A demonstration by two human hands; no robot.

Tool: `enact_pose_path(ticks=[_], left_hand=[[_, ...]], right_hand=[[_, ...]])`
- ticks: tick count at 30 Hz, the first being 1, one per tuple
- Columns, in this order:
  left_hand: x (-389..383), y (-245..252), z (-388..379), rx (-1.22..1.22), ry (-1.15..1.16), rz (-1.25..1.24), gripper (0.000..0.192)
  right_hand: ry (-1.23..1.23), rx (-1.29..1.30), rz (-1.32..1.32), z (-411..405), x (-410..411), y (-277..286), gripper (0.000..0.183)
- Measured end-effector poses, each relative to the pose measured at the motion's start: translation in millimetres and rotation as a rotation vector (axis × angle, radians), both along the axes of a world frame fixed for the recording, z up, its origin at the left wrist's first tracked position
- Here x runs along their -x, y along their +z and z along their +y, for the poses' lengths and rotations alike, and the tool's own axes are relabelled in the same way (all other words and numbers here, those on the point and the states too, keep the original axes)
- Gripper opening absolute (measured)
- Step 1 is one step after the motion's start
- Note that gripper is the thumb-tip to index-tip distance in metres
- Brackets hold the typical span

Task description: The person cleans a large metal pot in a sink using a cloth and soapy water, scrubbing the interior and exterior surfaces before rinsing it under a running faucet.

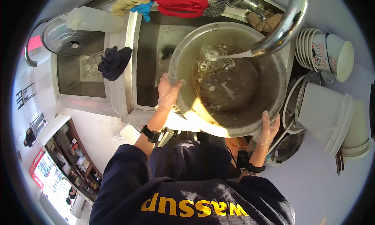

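Observation:
A large round metal pot (183, 52) sits over the right sink basin (146, 61), with murky water and pale scraps in its bottom. From a curved chrome faucet (293, 22), a stream of water (235, 55) pours into it and splashes up bubbles. My left hand (168, 92), in a clear plastic glove, grips the pot's left rim, thumb on the inside. On the lower right rim, my right hand (268, 127) holds on in a similar glove. The fingers beneath the rim are partly hidden on both sides.
A dark cloth (114, 63) hangs on the divider beside the left basin (82, 88). A plastic bottle (96, 20) lies near a round metal lid (88, 44). Red cloth (181, 3) and a steel scourer (215, 8) line the back. Stacked bowls (309, 49) and white buckets (323, 116) stand right.

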State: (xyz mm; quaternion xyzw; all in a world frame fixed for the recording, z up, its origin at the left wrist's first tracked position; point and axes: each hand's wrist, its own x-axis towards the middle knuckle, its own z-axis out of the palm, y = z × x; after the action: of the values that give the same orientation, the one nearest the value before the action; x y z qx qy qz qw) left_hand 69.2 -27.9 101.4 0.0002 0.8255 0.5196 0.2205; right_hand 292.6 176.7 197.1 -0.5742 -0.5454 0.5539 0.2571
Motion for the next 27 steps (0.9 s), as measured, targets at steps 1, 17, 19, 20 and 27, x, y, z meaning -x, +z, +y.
enact_pose_path(ticks=[1, 17, 19, 20, 27], left_hand=[[6.2, 18.5, 7.1, 0.025, 0.008, 0.011, 0.033], [35.6, 124.8, 8.0, 0.279, -0.012, 0.284, 0.028], [38.9, 121.7, 2.5, 0.248, -0.024, 0.311, 0.029], [41.2, 117.4, 0.0, 0.282, -0.043, 0.361, 0.029], [37.7, 87.4, -9.4, 0.230, -0.077, 0.190, 0.031]], right_hand=[[0.087, 0.001, 0.057, -1.0, -5.1, -5.7, 0.043], [-0.253, 0.533, -0.002, -55.2, 10.1, -67.9, 0.064], [-0.211, 0.453, 0.074, -57.4, 10.9, -65.1, 0.063], [-0.169, 0.371, 0.151, -57.3, 12.2, -61.4, 0.061], [-0.337, 0.320, 0.198, -49.0, -0.7, -29.5, 0.038]])
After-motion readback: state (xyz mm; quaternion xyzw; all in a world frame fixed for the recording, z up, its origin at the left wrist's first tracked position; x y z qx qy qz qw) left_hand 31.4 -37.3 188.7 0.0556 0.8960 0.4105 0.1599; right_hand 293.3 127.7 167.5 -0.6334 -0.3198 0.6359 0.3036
